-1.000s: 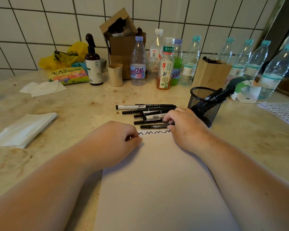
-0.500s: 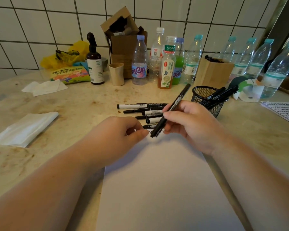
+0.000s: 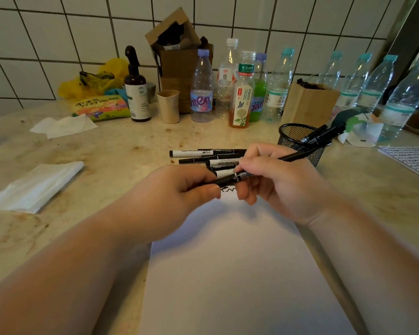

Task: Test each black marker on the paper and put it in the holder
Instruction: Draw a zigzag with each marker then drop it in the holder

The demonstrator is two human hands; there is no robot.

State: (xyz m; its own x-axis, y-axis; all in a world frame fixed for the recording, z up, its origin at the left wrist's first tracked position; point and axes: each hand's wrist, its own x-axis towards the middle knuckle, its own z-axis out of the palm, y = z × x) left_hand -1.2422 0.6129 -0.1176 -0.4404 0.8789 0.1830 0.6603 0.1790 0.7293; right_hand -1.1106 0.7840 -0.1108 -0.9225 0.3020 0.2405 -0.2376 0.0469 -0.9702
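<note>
Item: black marker [image 3: 259, 171], held level above the top edge of the white paper [image 3: 240, 262]; right hand [image 3: 283, 182] fingers clamped on the barrel, left hand [image 3: 177, 197] fingers pinched on the cap end at 9 o'clock of it. Step, by judgement: uncapping before the test stroke; a squiggle [image 3: 229, 189] already sits on the paper beneath. Untested markers [image 3: 208, 157] lie on the table at 12 o'clock of the hands; mesh holder [image 3: 298, 141] at 2 o'clock, some markers inside. Next move calls for a straight pull apart, then tip to paper.
</note>
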